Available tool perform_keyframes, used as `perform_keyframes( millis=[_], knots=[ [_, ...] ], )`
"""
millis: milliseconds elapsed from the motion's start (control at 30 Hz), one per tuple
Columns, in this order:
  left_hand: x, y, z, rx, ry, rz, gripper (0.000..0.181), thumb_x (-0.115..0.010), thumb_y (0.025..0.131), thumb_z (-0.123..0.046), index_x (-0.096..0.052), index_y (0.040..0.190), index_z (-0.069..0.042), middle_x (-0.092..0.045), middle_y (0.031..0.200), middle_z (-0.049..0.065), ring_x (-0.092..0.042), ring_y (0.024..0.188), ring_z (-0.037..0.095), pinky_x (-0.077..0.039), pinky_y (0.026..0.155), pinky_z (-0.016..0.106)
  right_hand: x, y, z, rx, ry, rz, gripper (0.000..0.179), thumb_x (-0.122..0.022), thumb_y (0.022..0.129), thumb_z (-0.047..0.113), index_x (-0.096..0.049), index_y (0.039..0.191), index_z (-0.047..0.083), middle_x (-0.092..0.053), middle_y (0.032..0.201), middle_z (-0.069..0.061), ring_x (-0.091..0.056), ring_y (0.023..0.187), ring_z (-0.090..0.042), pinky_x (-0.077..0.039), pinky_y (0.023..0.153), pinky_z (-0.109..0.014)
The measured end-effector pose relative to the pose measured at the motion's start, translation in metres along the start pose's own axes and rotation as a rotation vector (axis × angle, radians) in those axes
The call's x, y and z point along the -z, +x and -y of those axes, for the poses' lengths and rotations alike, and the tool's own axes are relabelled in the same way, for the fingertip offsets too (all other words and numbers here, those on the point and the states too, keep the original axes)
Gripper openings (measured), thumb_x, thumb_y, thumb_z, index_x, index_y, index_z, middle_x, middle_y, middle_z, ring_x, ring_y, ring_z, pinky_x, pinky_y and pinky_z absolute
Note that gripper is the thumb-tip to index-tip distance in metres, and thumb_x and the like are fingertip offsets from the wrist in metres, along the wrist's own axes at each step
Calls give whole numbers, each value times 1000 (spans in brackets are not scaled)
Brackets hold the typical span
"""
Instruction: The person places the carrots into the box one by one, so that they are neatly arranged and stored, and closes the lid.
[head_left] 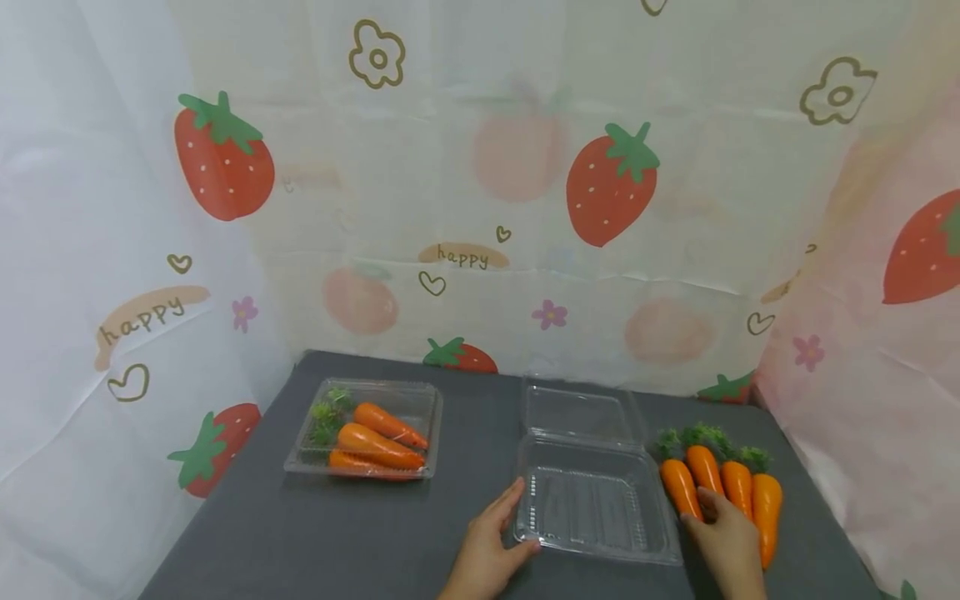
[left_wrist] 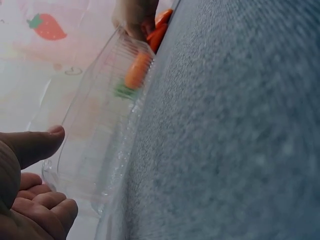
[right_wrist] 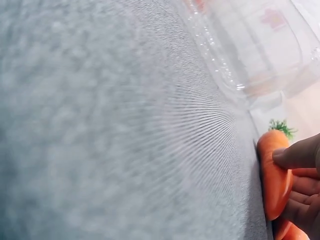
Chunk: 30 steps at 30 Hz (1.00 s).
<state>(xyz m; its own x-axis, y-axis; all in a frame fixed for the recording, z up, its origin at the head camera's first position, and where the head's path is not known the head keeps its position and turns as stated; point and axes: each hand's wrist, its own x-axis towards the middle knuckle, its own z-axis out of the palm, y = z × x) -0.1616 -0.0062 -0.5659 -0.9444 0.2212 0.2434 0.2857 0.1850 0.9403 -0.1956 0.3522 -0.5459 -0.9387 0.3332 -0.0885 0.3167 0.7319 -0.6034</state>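
Observation:
An empty clear plastic clamshell box [head_left: 585, 504] lies with its lid [head_left: 581, 412] folded back on the grey table. My left hand [head_left: 487, 542] holds its near left corner, thumb at the front rim and fingers along the left side. In the left wrist view the thumb [left_wrist: 37, 142] and curled fingers [left_wrist: 47, 210] lie on either side of that corner. To the right of the box, several orange carrots with green tops lie side by side. My right hand [head_left: 726, 537] pinches the leftmost carrot [head_left: 679, 487], its thumb [right_wrist: 295, 154] on the near side in the right wrist view.
A second clear box [head_left: 438, 417] with carrots [head_left: 378, 446] inside stands at the table's left. Other carrots [head_left: 767, 508] lie beside and under my right hand. A printed cloth [head_left: 450, 167] encloses the back and sides of the grey table [head_left: 337, 533].

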Motion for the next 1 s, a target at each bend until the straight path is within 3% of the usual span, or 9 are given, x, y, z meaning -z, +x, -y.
perform_keyframes(
  millis=[133,333,500,700,867,933,1000],
  knots=[
    [3,-1,-1,-11,16,6,83,-87,78,-5,-48,150,3,-45,157,18,-43,143,37,-45,110,40,0,0,0,-2,23,-24,60,-79,89,22,-58,135,-12,-64,129,-32,-64,114,-46,-60,79,-47],
    [4,-2,-3,-1,1,11,83,-88,79,-10,-48,150,2,-45,158,16,-43,143,37,-46,110,42,-3,-4,0,-81,128,-48,62,-80,89,21,-57,138,-9,-63,131,-32,-61,117,-47,-62,75,-43],
    [4,-2,-3,5,-3,2,81,-88,79,-10,-49,149,2,-47,157,15,-44,142,36,-48,108,44,-2,-9,-2,-62,171,-57,63,-80,91,24,-56,140,-7,-62,133,-31,-61,120,-47,-62,76,-42],
    [3,0,-1,21,-15,-2,78,-86,81,-5,-49,149,3,-47,157,15,-44,142,35,-45,110,41,7,-13,-2,9,187,-93,57,-75,94,18,-55,142,-5,-61,136,-29,-60,123,-45,-55,71,-19],
    [3,1,-1,8,-42,-7,79,-85,80,-2,-48,149,6,-46,156,19,-45,141,38,-44,111,42,17,-16,8,44,187,-100,59,-76,94,20,-55,143,-4,-59,141,-27,-60,125,-44,-61,83,-34],
    [3,1,-1,-1,-47,-9,79,-85,80,-2,-48,149,6,-46,156,20,-46,140,39,-44,110,44,21,-18,14,65,184,-91,59,-76,94,23,-55,145,-1,-60,142,-24,-63,123,-38,-61,84,-31],
    [4,1,-1,-10,-48,-11,79,-85,80,-4,-48,149,6,-46,156,21,-46,140,40,-45,110,45,24,-20,20,98,199,-75,59,-76,95,24,-56,145,1,-60,142,-22,-67,115,-19,-58,83,-21]
  ],
)
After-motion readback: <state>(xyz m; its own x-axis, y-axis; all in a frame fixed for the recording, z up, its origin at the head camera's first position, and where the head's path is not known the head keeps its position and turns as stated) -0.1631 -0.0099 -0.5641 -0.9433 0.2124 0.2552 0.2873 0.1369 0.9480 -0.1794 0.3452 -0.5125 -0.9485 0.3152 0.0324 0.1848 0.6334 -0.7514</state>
